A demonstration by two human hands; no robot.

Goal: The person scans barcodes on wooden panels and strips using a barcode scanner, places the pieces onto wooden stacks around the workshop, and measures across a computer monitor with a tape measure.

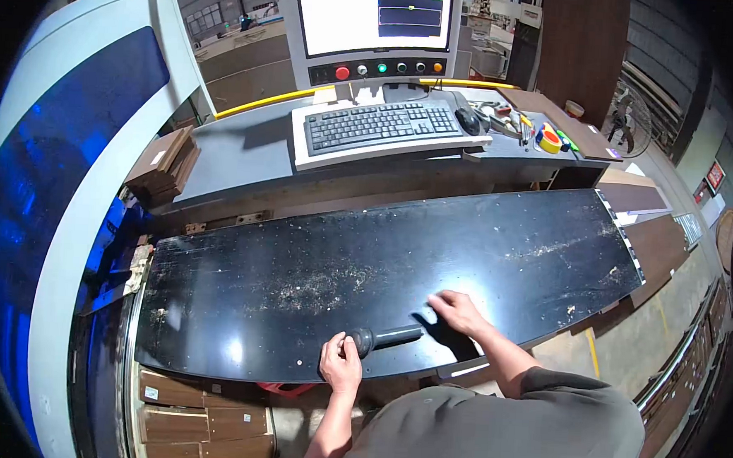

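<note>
Tabletop [432,241], left grip [341,364] curled on tool [394,337]

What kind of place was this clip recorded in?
Most likely a panel-furniture or woodworking workshop: brown boards are stacked beside a large machine enclosure, a control console's monitor stands over a keyboard, and pale, chip-like debris dots the black work surface.

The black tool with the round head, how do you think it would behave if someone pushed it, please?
The black tool looks stiff, as its handle runs straight. It might roll in a curve, since its round head is wider than that handle. The glossy tabletop could let it slide, too.
</note>
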